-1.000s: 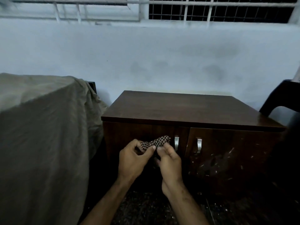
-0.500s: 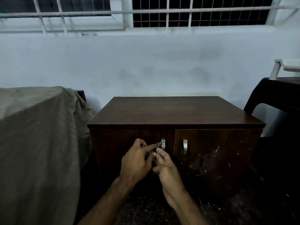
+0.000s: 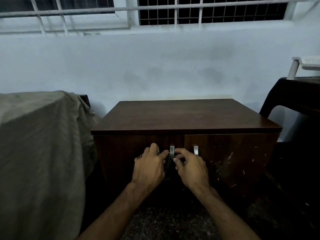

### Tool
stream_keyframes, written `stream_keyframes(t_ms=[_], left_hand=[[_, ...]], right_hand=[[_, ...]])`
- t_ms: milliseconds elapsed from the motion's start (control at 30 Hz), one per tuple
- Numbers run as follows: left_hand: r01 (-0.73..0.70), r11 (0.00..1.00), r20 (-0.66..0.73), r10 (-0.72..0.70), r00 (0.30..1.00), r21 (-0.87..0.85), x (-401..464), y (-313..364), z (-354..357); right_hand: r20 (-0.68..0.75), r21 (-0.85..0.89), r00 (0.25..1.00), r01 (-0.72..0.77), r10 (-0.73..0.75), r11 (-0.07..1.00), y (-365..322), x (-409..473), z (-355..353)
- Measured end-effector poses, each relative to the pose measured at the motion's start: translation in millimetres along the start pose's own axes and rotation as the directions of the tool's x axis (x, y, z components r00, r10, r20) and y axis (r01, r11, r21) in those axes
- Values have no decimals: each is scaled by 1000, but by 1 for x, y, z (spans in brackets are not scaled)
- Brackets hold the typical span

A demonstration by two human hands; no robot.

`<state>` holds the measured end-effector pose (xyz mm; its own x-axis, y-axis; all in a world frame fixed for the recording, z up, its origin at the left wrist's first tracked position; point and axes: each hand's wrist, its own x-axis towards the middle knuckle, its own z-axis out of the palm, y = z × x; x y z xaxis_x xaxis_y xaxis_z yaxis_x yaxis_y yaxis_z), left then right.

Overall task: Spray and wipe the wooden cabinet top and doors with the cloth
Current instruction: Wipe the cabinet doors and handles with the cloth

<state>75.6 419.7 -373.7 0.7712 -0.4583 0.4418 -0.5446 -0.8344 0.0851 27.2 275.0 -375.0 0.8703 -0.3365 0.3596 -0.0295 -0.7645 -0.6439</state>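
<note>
1. While the wooden cabinet stands against the wall between a draped grey sheet and a dark chair, its top carries nothing and both doors are closed.
2. Its right door shows pale scratches, so it probably needs wiping.
3. Left hand curls around the checked cloth, probably to bunch it into a pad.
4. Right hand pinches the same cloth in front of the left door's metal handle.
5. No spray bottle is visible.
</note>
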Motion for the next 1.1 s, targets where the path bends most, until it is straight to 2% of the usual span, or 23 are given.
stream_keyframes(t_ms=[67,133,233,300,433,567,633,767,833,933,1100], left_hand=[[2,1000,-21,-3,1000,-26,0,-2,3],[67,981,-49,-77,996,-182,-3,-6,7],[153,867,-107,-229,967,-475,-8,-2,16],[184,829,-119,-287,951,-528,-10,3,21],[182,894,-138,-258,956,-410,-5,5,20],[67,986,-112,-85,990,-152,-1,12,14],[58,987,-98,-73,993,-147,1,8,12],[57,956,-95,-88,992,-289,-4,5,12],[114,933,-87,-152,985,-341,-8,2,17],[222,948,-101,-250,963,-226,-16,-8,25],[19,997,-211,-34,977,-74,-1,-9,13]], right_hand=[[-4,7,1000,19,-19,1000,-1,3,0],[24,13,999,43,-43,999,0,6,-1],[44,1,998,52,-52,999,3,10,-6],[44,-27,997,72,-71,997,1,11,-9],[11,-13,996,89,-88,996,-1,13,-13],[12,-63,996,87,-86,994,6,10,-11],[16,-89,995,98,-97,991,6,9,-8],[14,-161,992,124,-123,979,5,14,-7],[16,-178,993,114,-113,977,2,18,-7],[20,-207,995,96,-94,974,0,16,-5],[-34,-216,999,21,-30,976,14,7,-2]])
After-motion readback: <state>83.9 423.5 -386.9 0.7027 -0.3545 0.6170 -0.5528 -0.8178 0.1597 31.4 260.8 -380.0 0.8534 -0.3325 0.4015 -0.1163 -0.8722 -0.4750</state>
